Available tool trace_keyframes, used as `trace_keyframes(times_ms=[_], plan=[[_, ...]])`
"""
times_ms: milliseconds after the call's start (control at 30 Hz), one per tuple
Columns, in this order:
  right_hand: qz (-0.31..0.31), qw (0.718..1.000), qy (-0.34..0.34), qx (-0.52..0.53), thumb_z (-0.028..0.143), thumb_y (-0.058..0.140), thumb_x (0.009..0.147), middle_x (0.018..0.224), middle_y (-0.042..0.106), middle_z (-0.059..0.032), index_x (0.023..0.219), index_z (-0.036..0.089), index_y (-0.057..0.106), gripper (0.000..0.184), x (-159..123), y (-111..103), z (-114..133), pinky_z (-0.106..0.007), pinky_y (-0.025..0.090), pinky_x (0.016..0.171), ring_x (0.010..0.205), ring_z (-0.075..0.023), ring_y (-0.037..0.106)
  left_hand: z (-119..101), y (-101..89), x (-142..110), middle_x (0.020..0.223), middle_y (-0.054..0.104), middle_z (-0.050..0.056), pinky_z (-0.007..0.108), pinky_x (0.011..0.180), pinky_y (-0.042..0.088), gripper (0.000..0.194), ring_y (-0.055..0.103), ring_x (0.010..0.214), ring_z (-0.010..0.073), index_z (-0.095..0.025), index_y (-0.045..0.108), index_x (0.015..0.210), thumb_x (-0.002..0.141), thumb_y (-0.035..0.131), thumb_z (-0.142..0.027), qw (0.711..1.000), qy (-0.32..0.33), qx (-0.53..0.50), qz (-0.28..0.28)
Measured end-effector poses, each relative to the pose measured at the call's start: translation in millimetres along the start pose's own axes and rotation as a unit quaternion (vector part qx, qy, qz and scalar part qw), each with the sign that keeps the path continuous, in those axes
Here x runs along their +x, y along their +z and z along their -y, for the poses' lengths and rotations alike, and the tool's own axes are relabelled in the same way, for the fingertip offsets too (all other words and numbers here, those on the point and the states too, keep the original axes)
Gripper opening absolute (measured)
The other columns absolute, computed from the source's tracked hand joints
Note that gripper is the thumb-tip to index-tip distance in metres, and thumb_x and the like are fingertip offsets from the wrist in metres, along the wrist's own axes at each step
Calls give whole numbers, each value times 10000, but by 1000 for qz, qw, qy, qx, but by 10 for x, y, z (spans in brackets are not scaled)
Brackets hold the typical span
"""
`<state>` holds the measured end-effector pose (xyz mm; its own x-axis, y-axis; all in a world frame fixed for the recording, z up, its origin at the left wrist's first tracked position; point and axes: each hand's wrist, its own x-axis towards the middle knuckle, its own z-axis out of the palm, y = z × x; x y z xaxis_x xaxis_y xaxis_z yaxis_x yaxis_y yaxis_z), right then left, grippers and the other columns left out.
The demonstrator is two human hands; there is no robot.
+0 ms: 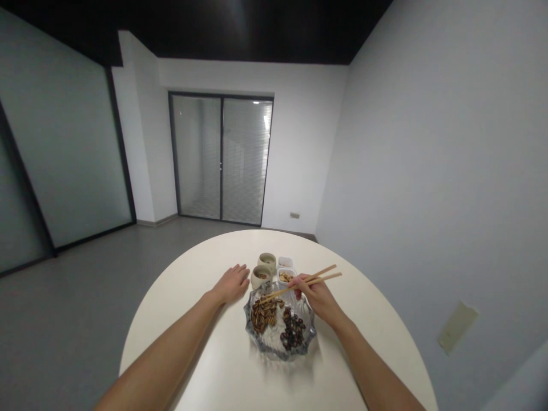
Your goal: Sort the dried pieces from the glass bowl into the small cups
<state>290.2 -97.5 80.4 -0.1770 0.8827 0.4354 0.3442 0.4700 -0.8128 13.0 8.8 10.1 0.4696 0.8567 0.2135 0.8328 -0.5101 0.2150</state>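
My right hand (315,295) is closed around a pair of wooden chopsticks (299,283), whose tips reach down to the far left part of a clear glass dish (274,347). The dish holds a pile of striped brown seeds (262,315) on the left and dark seeds (293,331) on the right. My left hand (233,283) lies flat on the table with its fingers stretched out, just left of a small round cup (261,276).
Behind the dish stand two round cups (267,261) and two small white square dishes (286,276), one with pale nuts. All sit on a round white table (205,354) close to the right-hand wall. Grey floor and glass doors lie beyond.
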Motion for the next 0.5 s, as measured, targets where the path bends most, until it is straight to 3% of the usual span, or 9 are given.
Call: trace_keyframes(times_ms=[500], plan=[[7, 1000, -7, 21, 558, 546, 918, 565, 617, -5, 793, 174, 749, 453, -23, 32, 50, -249, 459, 540, 516, -147, 570, 26, 44, 18, 1538, 389, 104, 492, 1167, 267, 482, 310, 1434, 313, -205, 478, 1408, 982, 353, -392, 1000, -6, 0, 0]])
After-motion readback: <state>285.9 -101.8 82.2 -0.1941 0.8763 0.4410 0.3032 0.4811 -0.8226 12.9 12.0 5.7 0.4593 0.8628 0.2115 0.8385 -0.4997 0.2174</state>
